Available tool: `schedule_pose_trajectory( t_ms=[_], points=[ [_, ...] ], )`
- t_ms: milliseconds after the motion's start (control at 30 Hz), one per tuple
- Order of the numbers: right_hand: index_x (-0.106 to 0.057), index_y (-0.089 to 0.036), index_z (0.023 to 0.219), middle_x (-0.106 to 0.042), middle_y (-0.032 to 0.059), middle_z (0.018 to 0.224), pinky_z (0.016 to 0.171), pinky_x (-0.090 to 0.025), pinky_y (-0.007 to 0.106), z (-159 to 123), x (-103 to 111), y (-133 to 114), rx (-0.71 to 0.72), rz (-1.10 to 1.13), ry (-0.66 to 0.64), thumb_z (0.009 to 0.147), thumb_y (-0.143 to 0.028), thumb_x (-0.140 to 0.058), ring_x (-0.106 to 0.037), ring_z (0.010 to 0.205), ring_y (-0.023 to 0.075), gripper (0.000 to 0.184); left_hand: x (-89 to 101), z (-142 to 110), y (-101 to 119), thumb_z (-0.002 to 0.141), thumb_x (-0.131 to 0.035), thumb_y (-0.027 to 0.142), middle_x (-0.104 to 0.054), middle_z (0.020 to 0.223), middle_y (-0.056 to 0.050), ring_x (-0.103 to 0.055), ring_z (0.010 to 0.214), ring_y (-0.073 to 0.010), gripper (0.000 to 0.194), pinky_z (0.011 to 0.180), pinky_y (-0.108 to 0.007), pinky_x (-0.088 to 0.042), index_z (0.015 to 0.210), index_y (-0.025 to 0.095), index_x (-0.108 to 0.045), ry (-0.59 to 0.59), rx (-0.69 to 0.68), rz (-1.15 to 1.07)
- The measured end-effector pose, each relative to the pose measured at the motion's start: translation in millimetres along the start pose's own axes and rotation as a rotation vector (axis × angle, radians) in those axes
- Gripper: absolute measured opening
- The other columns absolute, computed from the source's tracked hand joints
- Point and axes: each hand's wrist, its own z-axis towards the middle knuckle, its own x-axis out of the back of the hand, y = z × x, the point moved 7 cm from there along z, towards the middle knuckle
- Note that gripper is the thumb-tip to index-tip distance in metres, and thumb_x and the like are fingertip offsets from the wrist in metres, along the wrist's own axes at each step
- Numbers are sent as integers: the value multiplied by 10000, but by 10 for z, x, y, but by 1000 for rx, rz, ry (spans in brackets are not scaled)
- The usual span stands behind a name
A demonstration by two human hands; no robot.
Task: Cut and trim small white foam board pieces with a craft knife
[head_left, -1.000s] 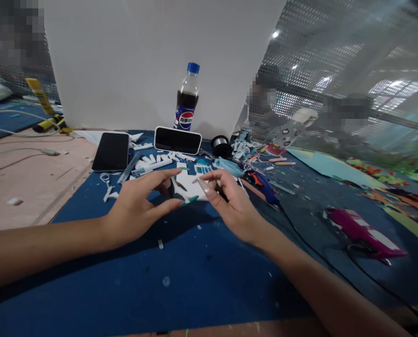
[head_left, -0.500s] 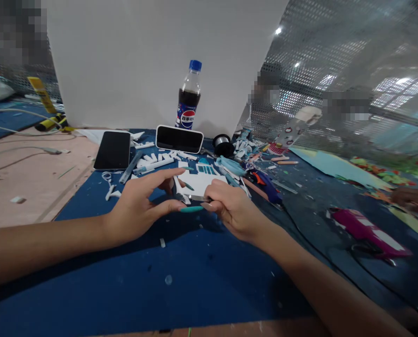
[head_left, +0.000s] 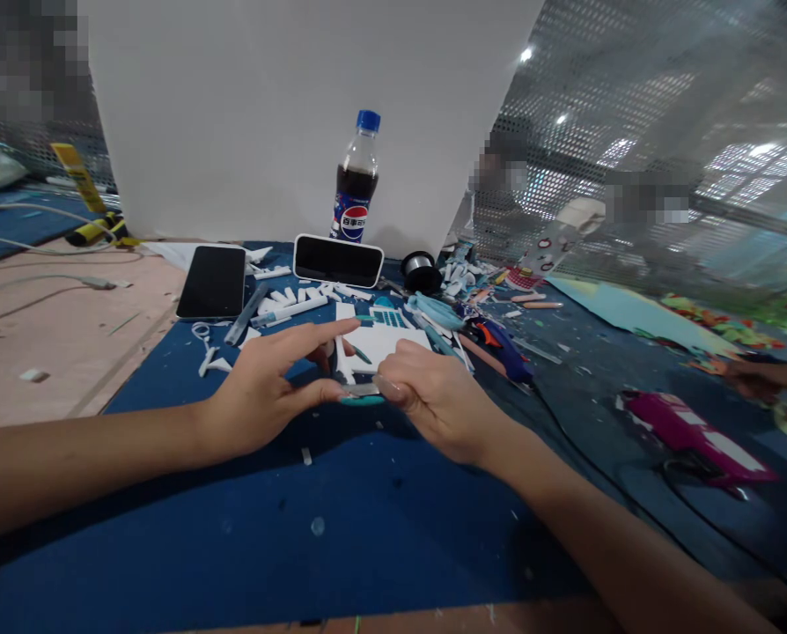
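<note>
Between the thumb and fingers of my left hand [head_left: 261,383] is a small white piece [head_left: 342,363], apparently foam or plastic, with a forked lower end. My right hand [head_left: 443,396] is closed around a small knife [head_left: 363,389]; its handle is hidden in the fist, and the short metal blade points left. The blade lies at my left thumb, close under the white piece; whether it touches the piece I cannot tell. Behind both hands lies a flat white sheet [head_left: 390,342] on the blue mat [head_left: 248,546].
Behind the hands are a propped phone [head_left: 338,261], a cola bottle [head_left: 356,180], a dark tablet [head_left: 212,283], a wire spool [head_left: 421,272] and white scraps [head_left: 294,308]. To the right lie a blue glue gun [head_left: 507,350], a magenta device [head_left: 697,436] and another person's hand [head_left: 753,379].
The knife blade has moved slightly toward me and left, down to my left thumb. My right fist has shifted a little left. The other person's hand at the right has moved.
</note>
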Motion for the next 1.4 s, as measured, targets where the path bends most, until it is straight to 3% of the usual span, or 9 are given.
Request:
schedule_pose_trajectory(
  t_ms=[167,333,567,900,1233,1400],
  points=[
    [-387,-183,663,-456,36,682,597,-298,280,4,-19,-14,-30,-28,-3,946,-450,-75,-371,664,156,499,-19,3,29,843,-517,232,-646,892,-47,-548,697,-121,378,437,-150,-413,1220,209,-497,-5,-32,-37],
    [-394,-178,680,-457,31,674,605,-303,275,5,-64,-9,-49,-22,-37,948,-444,-74,-371,672,157,495,-31,-4,43,852,-516,235,-651,886,-43,-556,694,-121,361,627,-223,-492,1212,205,-500,-14,-77,-11],
    [-404,-174,688,-464,23,670,624,-300,277,6,-115,-3,-49,0,-60,956,-421,-109,-378,682,155,469,-95,-29,-52,826,-567,266,-620,875,-34,-547,663,-120,432,613,-230,-510,1249,240,-479,-89,-11,-60],
    [-406,-177,676,-460,24,653,611,-300,278,-6,-94,11,-59,68,-20,958,-417,-138,-374,668,153,457,-68,-4,-14,838,-507,246,-645,888,-45,-558,699,-131,312,556,-201,-475,1147,207,-535,-74,16,-73],
    [-406,-176,678,-459,17,641,640,-310,284,-4,-136,49,-53,43,-48,958,-411,-152,-369,640,143,445,-68,24,15,854,-499,211,-586,743,-8,-539,618,-111,310,590,-217,-458,1159,174,-538,-67,-32,-16],
    [-424,-174,690,-454,20,656,644,-311,286,10,-155,9,-40,53,-45,957,-394,-178,-385,661,149,425,-124,-17,27,865,-507,277,-605,830,-52,-558,656,-122,355,543,-208,-470,1208,188,-513,-112,-127,-82]
  ],
)
